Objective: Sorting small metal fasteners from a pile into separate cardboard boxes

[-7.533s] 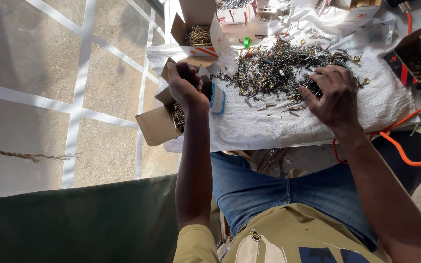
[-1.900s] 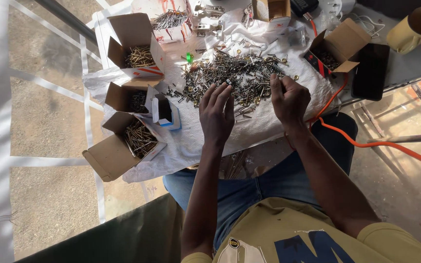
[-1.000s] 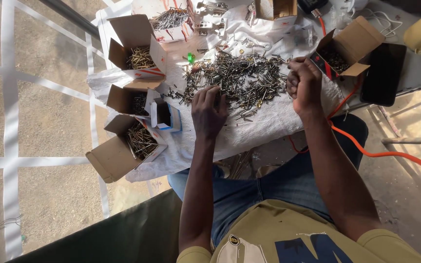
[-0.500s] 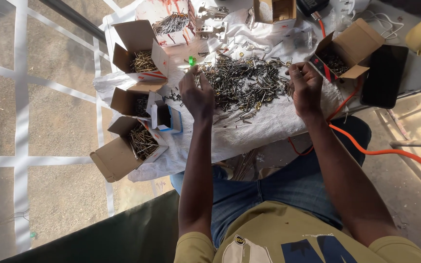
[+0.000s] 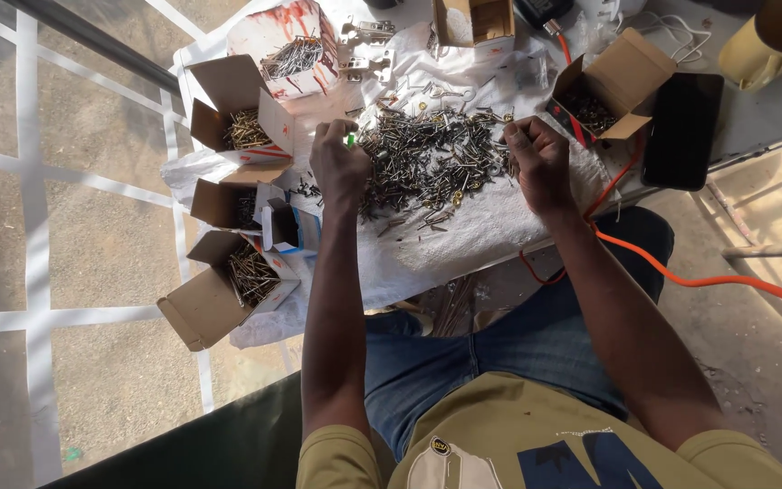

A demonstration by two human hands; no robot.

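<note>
The left hand (image 5: 340,163), curled shut, pinches a small green piece (image 5: 351,139) at its fingertips, at the left edge of a heap of mixed screws (image 5: 432,158) spread on a white cloth (image 5: 463,240) over the bench. The right hand (image 5: 540,163), fingers drawn together, rests on the heap's right edge; whether it holds a screw cannot be told. The heap lies between the two hands, touching both. Just right of the right hand stands an open cardboard box (image 5: 604,86) of dark screws, with a black phone (image 5: 681,127) beside it and an orange cable (image 5: 681,272) trailing off below. Left of the left hand, four open boxes of screws sit in a column, the lowest box (image 5: 224,290) hanging over the cloth's edge, a small blue-and-white carton (image 5: 287,226) among them. The person sits in blue jeans (image 5: 463,353).
</note>
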